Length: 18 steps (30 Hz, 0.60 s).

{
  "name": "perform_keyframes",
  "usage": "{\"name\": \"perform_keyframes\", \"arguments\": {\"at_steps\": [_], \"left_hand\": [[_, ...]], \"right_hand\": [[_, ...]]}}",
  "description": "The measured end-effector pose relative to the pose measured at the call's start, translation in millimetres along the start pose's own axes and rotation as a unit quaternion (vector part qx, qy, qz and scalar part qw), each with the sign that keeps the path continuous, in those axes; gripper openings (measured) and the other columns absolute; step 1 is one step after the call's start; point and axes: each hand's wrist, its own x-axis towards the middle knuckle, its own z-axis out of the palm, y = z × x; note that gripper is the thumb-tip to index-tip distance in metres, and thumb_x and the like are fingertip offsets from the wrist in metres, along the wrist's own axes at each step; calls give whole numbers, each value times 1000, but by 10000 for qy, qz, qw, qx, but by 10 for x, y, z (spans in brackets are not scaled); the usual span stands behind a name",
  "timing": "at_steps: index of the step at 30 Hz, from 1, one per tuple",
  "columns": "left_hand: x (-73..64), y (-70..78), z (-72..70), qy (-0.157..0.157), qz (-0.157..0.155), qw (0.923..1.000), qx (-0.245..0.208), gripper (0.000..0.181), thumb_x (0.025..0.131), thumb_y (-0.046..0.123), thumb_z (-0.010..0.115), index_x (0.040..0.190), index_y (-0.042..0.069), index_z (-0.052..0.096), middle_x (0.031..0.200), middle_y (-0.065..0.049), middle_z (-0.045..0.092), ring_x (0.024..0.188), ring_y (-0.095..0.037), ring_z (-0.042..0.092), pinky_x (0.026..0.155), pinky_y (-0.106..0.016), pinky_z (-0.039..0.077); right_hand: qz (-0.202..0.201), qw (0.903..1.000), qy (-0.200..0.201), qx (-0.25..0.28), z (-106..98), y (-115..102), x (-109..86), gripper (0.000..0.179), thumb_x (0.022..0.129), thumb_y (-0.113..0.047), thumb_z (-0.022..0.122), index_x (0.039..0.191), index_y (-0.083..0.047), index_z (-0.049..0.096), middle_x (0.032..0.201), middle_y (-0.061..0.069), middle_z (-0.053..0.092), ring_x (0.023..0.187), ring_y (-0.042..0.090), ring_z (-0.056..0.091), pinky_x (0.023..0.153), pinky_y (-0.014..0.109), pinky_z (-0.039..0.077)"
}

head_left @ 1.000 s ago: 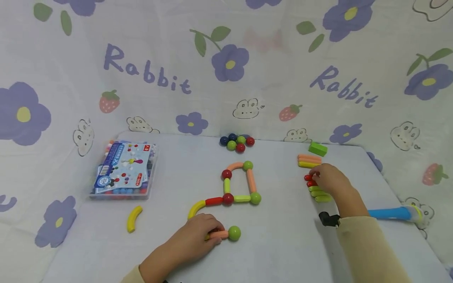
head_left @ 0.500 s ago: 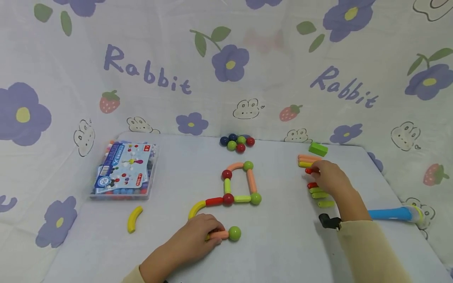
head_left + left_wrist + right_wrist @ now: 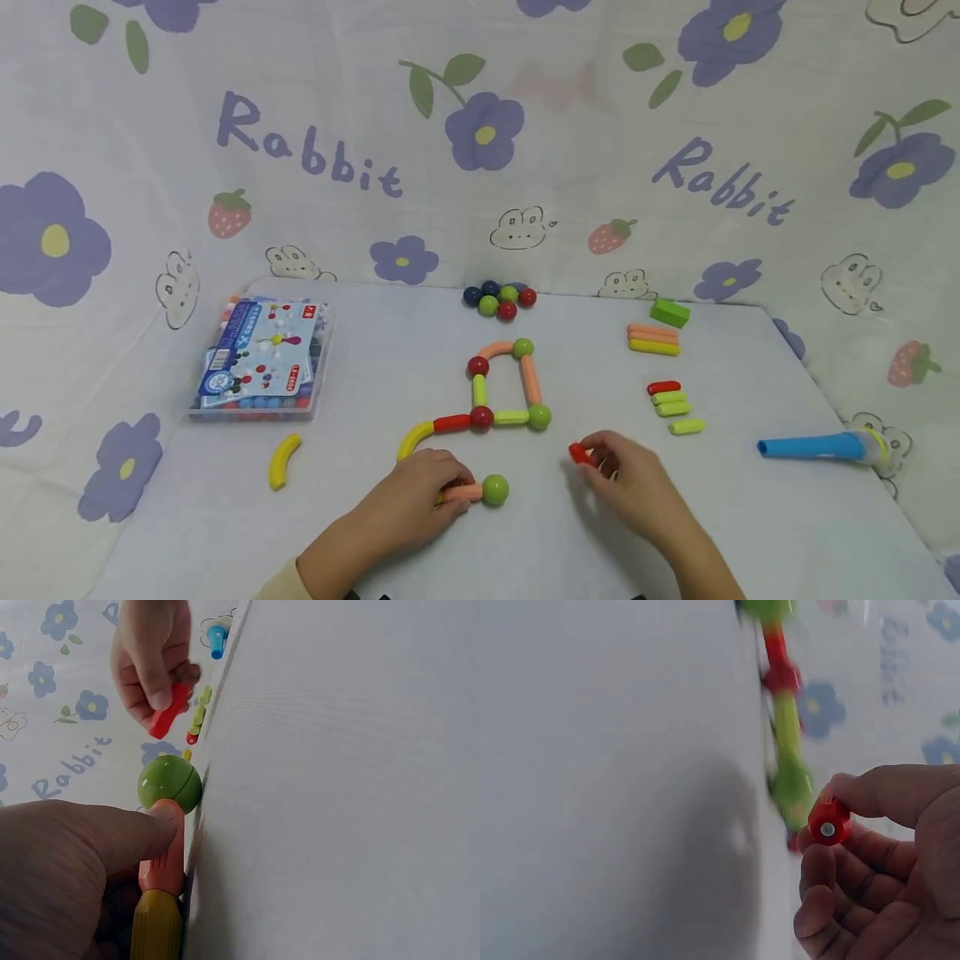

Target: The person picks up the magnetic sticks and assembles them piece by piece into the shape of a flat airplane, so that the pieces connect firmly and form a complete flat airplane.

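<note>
My left hand (image 3: 416, 496) holds an orange magnetic stick (image 3: 165, 859) between thumb and fingers, a green ball (image 3: 495, 490) at its tip. A yellow stick (image 3: 156, 926) joins its other end. From there a curved yellow stick (image 3: 414, 439) and a red stick (image 3: 452, 423) lead to a red ball (image 3: 482, 417), a corner of a loop of sticks and balls. My right hand (image 3: 626, 479) pinches a short red stick (image 3: 578, 453) over the table, right of the green ball. In the right wrist view a round metal end shows on this red stick (image 3: 829, 823).
Loose sticks (image 3: 671, 408) in yellow-green and red lie at right, below orange and yellow ones (image 3: 653, 339) and a green block (image 3: 670, 312). Several balls (image 3: 507, 311) sit at the back. A plastic box (image 3: 322, 387), a curved yellow stick (image 3: 284, 461) and a blue tube (image 3: 813, 447) lie around.
My right hand has taken a red stick from the row at right and carried it left and nearer, toward the green ball. One yellow-green stick slid nearer. The left hand stays put.
</note>
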Motion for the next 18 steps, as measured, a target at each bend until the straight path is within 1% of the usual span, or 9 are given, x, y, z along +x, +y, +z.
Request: {"name": "perform_keyframes", "arguments": {"at_steps": [3, 5, 6, 9, 12, 15, 18], "left_hand": [[-7, 1, 3, 29, -15, 10000, 3, 21, 101, 32, 80, 120, 23, 78, 106, 16, 68, 99, -7, 56, 94, -34, 54], [-5, 1, 3, 13, -52, 10000, -6, 21, 101, 34, 80, 120, 24, 78, 105, 16, 67, 98, -7, 55, 93, -33, 54], [-1, -1, 4, -4, -77, 10000, -14, 22, 101, 35, 80, 120, 24, 78, 104, 17, 66, 97, -7, 55, 92, -32, 54], [11, -3, -1, -38, -116, 9999, -24, 22, 102, 36, 79, 121, 25, 77, 103, 17, 66, 96, -7, 55, 91, -31, 54], [17, -6, -1, -16, -100, 9999, -51, 22, 101, 35, 80, 121, 24, 78, 103, 16, 67, 96, -8, 55, 91, -32, 54], [22, -8, 5, 48, -51, 10000, -55, 21, 102, 34, 80, 120, 23, 78, 104, 15, 68, 97, -8, 56, 92, -33, 54], [21, -12, 21, 95, -3, 10000, -27, 20, 101, 33, 80, 119, 23, 78, 103, 15, 68, 96, -8, 56, 92, -33, 54]], "right_hand": [[104, 9977, -471, 484, 295, -123, -216, 31, 96, -11, 83, 124, -13, 71, 90, -2, 67, 78, 14, 61, 66, 25, 52], [134, 9945, -741, 725, 428, -192, -318, 33, 95, -11, 84, 125, -12, 69, 88, -1, 66, 77, 15, 61, 65, 24, 52], [85, 9932, -827, 811, 477, -218, -351, 34, 95, -12, 84, 125, -11, 68, 88, -1, 66, 77, 15, 62, 65, 24, 52], [-80, 9894, -1022, 1025, 566, -293, -402, 35, 95, -14, 84, 126, -9, 67, 89, 0, 66, 78, 16, 62, 66, 23, 53], [-237, 9863, -1127, 1178, 619, -349, -403, 39, 95, -14, 84, 127, -7, 65, 88, 0, 66, 77, 16, 62, 66, 22, 52], [-238, 9841, -1224, 1264, 658, -404, -395, 46, 94, -15, 85, 133, -6, 62, 89, 0, 66, 77, 16, 61, 66, 22, 51], [-69, 9829, -1259, 1341, 689, -453, -396, 53, 93, -15, 86, 137, -6, 59, 89, 1, 66, 78, 17, 60, 65, 22, 51]]}}
